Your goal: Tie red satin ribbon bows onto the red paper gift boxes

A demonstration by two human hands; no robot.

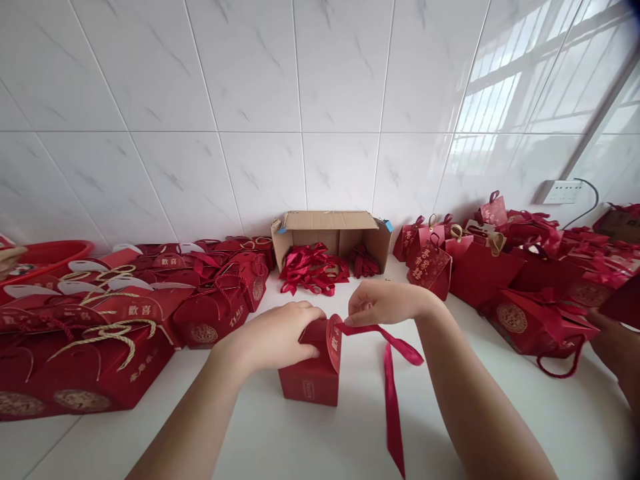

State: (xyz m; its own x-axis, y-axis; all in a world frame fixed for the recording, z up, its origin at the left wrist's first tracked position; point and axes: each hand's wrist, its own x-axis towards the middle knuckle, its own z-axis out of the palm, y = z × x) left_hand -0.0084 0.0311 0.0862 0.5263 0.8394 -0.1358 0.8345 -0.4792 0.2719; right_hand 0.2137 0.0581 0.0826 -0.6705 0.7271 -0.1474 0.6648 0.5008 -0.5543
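Small red gift box (310, 380) on white table (300, 447), centre. Left hand (273, 337) clamps box top. Right hand (383, 303) pinches red ribbon (393, 393) at curved flap (334, 343). Step, judged: threading ribbon through flap. Next move needs steady box and taut ribbon.

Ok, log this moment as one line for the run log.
left hand: holding red gift box on white counter | right hand: pinching red ribbon at box flap | behind: cardboard box of ribbons
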